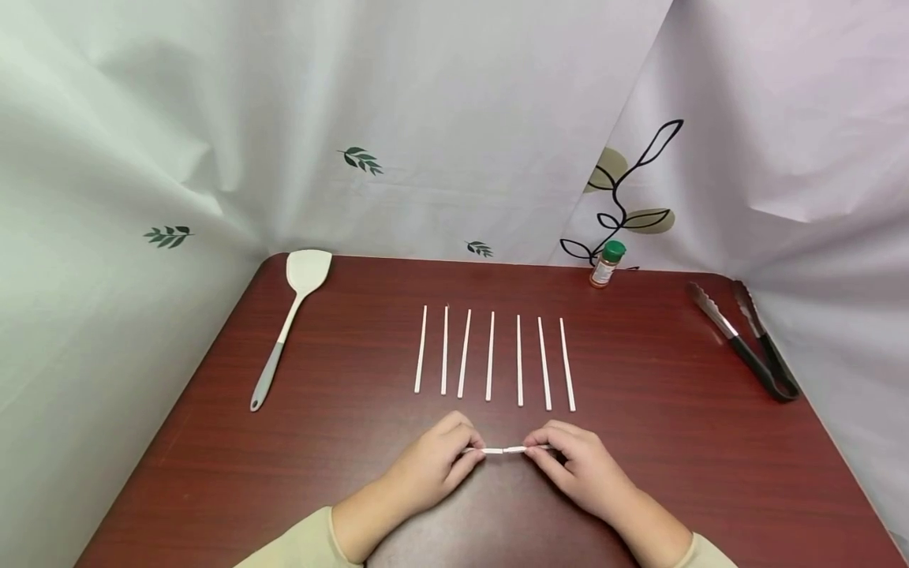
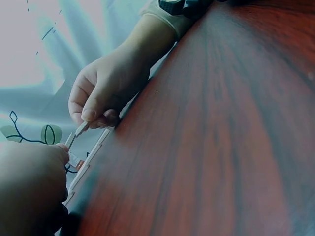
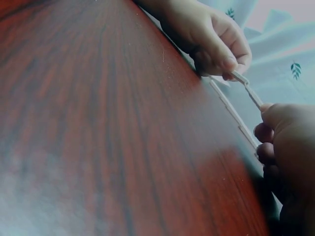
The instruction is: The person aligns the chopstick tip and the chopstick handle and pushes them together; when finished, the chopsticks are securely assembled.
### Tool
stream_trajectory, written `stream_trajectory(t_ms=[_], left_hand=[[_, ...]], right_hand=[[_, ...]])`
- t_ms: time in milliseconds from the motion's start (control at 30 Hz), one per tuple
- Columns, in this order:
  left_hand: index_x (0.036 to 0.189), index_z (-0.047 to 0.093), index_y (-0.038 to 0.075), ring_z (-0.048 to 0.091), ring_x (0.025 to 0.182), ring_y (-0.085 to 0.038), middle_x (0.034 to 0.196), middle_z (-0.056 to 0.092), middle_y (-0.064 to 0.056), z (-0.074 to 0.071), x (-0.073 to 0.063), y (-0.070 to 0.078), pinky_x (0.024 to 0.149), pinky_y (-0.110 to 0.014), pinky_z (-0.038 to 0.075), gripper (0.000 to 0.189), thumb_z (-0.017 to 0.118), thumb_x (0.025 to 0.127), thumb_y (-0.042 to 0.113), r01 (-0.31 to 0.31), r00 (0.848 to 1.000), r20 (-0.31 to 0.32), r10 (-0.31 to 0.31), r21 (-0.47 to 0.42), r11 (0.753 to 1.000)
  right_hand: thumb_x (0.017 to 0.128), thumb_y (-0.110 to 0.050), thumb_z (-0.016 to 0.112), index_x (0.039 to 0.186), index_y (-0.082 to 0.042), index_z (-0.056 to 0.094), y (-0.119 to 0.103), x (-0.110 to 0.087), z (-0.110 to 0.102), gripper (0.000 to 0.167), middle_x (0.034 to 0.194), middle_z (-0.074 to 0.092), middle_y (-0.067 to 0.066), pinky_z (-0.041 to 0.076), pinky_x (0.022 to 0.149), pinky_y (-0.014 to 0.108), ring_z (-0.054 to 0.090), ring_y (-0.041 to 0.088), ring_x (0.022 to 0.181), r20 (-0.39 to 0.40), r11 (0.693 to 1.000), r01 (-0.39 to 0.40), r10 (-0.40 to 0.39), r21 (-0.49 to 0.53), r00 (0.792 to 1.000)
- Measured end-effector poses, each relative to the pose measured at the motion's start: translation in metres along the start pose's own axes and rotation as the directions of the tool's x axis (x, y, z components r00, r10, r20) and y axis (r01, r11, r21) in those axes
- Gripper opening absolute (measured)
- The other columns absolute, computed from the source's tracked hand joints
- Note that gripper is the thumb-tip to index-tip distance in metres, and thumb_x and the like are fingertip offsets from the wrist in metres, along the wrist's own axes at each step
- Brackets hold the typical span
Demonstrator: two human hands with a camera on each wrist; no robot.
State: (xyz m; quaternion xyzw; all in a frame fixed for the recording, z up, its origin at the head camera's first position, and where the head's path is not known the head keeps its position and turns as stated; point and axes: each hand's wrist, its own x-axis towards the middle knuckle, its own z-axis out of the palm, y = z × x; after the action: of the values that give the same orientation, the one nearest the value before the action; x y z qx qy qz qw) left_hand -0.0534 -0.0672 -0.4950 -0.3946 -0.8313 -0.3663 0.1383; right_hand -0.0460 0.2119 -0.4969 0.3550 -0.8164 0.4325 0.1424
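My left hand [image 1: 435, 464] and right hand [image 1: 584, 468] face each other low over the near middle of the table. Between thumb and fingers, each pinches one end of a thin white stick [image 1: 493, 451]. Midway along it is a break or joint, with a slight kink in the right wrist view, where the stick [image 3: 253, 96] spans the two hands. Whether its halves are still attached, I cannot tell. The fingers hide its outer ends. Just beyond the hands, several similar white sticks [image 1: 490, 355] lie side by side in a spaced row, pointing away from me.
A white spatula [image 1: 308, 272] with a grey handle lies at the left. Far back on the right stands a green-capped spice jar [image 1: 603, 268]. Black-handled metal tongs [image 1: 754, 364] lie by the right edge. A white patterned curtain [image 1: 454, 142] surrounds the dark red wooden table [image 1: 341, 347].
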Motion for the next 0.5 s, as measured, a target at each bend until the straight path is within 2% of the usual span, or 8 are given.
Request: stream_trajectory(t_ms=[100, 233, 333, 500], left_hand=[[0.101, 0.067, 0.014, 0.060, 0.089, -0.004, 0.102, 0.060, 0.006, 0.0013, 0.0014, 0.0008, 0.082, -0.017, 0.051, 0.012, 0.078, 0.096, 0.012, 0.008, 1.000, -0.008, -0.008, 0.012, 1.000], [0.100, 0.067, 0.014, 0.060, 0.088, -0.004, 0.101, 0.060, 0.006, 0.0013, 0.0028, 0.0024, 0.081, -0.017, 0.051, 0.013, 0.078, 0.096, 0.011, 0.017, 1.000, -0.015, -0.017, 0.011, 1.000], [0.100, 0.067, 0.013, 0.060, 0.088, -0.004, 0.101, 0.060, 0.006, 0.0011, 0.0030, 0.0029, 0.081, -0.017, 0.051, 0.013, 0.078, 0.096, 0.011, 0.020, 1.000, -0.017, -0.019, 0.008, 1.000], [0.099, 0.067, 0.014, 0.060, 0.090, -0.004, 0.101, 0.060, 0.006, 0.0023, 0.0018, 0.0022, 0.083, -0.017, 0.051, 0.012, 0.077, 0.096, 0.011, 0.034, 0.999, -0.019, -0.034, -0.008, 0.999]], right_hand=[[0.089, 0.003, 0.081, 0.109, -0.015, 0.078, 0.0016, 0.0013, -0.0002, 0.027, 0.097, 0.072, -0.009, 0.052, 0.074, 0.017, 0.065, 0.005, 0.083, -0.041, 0.996, 0.084, -0.085, -0.010, 0.996], [0.100, -0.009, 0.075, 0.109, -0.008, 0.079, 0.0039, 0.0040, 0.0016, 0.010, 0.097, 0.074, -0.003, 0.053, 0.076, 0.020, 0.068, 0.011, 0.084, -0.099, 0.982, 0.186, -0.188, -0.027, 0.977], [0.106, -0.019, 0.069, 0.107, -0.005, 0.079, 0.0053, 0.0056, 0.0033, 0.018, 0.095, 0.074, -0.001, 0.053, 0.076, 0.021, 0.068, 0.012, 0.083, -0.123, 0.975, 0.217, -0.220, -0.037, 0.968], [0.108, -0.021, 0.066, 0.106, -0.004, 0.079, 0.0058, 0.0074, 0.0051, 0.021, 0.093, 0.073, 0.000, 0.052, 0.074, 0.021, 0.066, 0.012, 0.080, -0.130, 0.972, 0.234, -0.236, -0.029, 0.963]])
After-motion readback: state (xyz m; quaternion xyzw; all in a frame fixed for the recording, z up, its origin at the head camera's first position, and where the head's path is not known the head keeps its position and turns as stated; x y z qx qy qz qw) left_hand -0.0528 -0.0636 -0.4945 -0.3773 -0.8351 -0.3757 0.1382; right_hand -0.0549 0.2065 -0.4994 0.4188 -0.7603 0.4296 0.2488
